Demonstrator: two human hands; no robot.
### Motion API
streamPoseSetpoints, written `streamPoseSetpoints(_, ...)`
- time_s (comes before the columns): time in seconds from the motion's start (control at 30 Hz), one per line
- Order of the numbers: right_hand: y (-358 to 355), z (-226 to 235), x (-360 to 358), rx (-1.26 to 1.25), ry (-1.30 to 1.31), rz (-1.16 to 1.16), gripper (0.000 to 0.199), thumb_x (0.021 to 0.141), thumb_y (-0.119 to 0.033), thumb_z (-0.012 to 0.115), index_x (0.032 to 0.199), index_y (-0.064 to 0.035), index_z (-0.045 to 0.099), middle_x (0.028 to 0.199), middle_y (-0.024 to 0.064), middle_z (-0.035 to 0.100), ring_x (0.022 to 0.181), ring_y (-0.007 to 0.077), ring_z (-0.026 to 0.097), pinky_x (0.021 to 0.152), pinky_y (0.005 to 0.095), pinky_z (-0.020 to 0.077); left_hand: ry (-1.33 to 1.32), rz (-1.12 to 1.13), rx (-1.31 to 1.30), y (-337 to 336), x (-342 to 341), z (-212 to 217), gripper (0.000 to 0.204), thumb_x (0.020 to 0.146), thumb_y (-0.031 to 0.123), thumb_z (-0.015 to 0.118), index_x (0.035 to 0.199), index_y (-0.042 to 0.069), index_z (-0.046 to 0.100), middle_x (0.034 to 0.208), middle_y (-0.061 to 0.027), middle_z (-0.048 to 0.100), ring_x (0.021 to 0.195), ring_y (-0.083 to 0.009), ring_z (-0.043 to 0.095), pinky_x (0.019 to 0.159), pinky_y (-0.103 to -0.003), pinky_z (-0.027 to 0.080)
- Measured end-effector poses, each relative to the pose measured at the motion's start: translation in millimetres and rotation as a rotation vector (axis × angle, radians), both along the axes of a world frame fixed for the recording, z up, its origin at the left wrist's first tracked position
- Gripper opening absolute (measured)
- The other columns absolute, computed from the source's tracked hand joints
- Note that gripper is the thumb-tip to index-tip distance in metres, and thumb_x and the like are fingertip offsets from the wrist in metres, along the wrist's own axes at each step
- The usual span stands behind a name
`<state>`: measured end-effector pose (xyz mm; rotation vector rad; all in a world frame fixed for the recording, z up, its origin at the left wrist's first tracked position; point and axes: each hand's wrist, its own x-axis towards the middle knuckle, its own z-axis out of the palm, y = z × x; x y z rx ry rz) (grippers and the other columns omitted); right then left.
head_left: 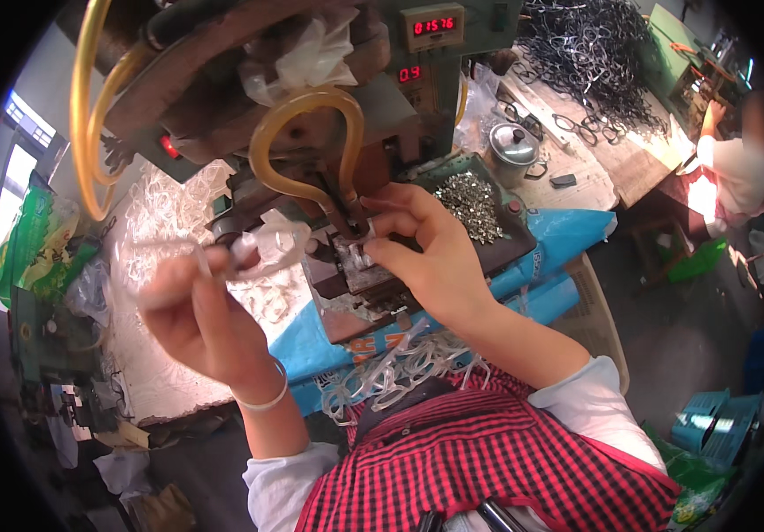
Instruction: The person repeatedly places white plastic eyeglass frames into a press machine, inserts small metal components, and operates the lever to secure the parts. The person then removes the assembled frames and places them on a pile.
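1. The right hand (431,253) reaches into the press (346,160), thumb and forefinger pinching a small clear piece (360,257) at the metal fixture (355,270); the other fingers curl loosely above it.
2. The left hand (191,306) is raised left of the fixture, blurred, its fingers bunched together on a clear frame (253,253). A thin band (262,399) circles that wrist.
3. An amber hose (307,142) loops down just above the fixture and crowds the view of the right fingertips. A wad of clear plastic (307,53) is stuffed on the machine head above.
4. A tray of small metal bits (471,204) sits just behind the right hand. Two red displays (431,27) glow on the machine.
5. A heap of clear frames (169,222) lies on a white sheet left of the press; more clear frames (400,368) lie near the person's red checked apron (488,461).
6. Blue sacking (559,235) covers the bench edge under the press.
7. Farther back stands a steel pot (513,142) on a worn table, with a pile of dark frames (590,58) beyond it.
8. Another person (736,168) sits at a green machine at far right, face blurred.
9. The room is a cluttered workshop: a window (23,142) at left, green bags below it, blue baskets (710,421) on the dark floor at lower right.
10. The exact shape of the pinched piece is too small to tell, and the picture's rim is black.
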<state>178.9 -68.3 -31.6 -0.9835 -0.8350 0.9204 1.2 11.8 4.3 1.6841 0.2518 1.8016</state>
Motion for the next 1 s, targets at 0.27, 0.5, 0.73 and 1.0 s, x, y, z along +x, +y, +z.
streamPoseSetpoints(0.27, -13, -64, 95, -0.086, -0.733, -0.612, 0.04, 0.083, -0.002, 0.064, 0.122, -0.0019, 0.061, 0.112, 0.0141, 0.068, 0.106, 0.023, 0.064, 0.092, 0.0336, 0.0482, 0.651, 0.138, 0.657, -36, 14, -42, 0.025, 0.067, 0.003, 0.076, 0.089, 0.007, 0.064, 0.102, -0.006, 0.072, 0.069, -0.0157, 0.061, 0.069, -0.029, 0.057)
streamPoseSetpoints(0.5, -72, -78, 112, -0.389, -1.351, -0.575, 0.024, 0.076, -0.009, 0.073, 0.1, -0.0071, 0.068, 0.089, 0.0105, 0.067, 0.086, 0.0316, 0.061, 0.074, 0.0423, 0.0498, 0.581, 0.069, 0.736, -28, 27, -68, 0.032, 0.071, 0.008, 0.077, 0.098, 0.005, 0.061, 0.105, -0.0104, 0.07, 0.093, -0.0289, 0.07, 0.077, -0.038, 0.061)
streamPoseSetpoints(0.73, -14, -96, 96, -0.258, -1.388, -0.624, 0.01, 0.077, -0.009, 0.071, 0.085, -0.0088, 0.067, 0.087, 0.0075, 0.065, 0.088, 0.0325, 0.059, 0.074, 0.0448, 0.0474, 0.586, 0.123, 0.327, -75, 10, -81, 0.037, 0.065, -0.002, 0.076, 0.101, 0.003, 0.067, 0.109, -0.0145, 0.07, 0.102, -0.0355, 0.068, 0.081, -0.038, 0.056)
streamPoseSetpoints(1.0, -14, -92, 97, -0.032, -1.333, -0.665, 0.006, 0.078, -0.006, 0.07, 0.085, -0.0048, 0.07, 0.088, 0.0074, 0.066, 0.09, 0.0296, 0.062, 0.079, 0.0388, 0.0493, 0.261, 0.724, -0.134, -30, -70, -36, 0.009, 0.09, -0.006, 0.059, 0.094, -0.001, 0.065, 0.1, -0.0128, 0.069, 0.09, -0.0241, 0.066, 0.083, -0.032, 0.052)
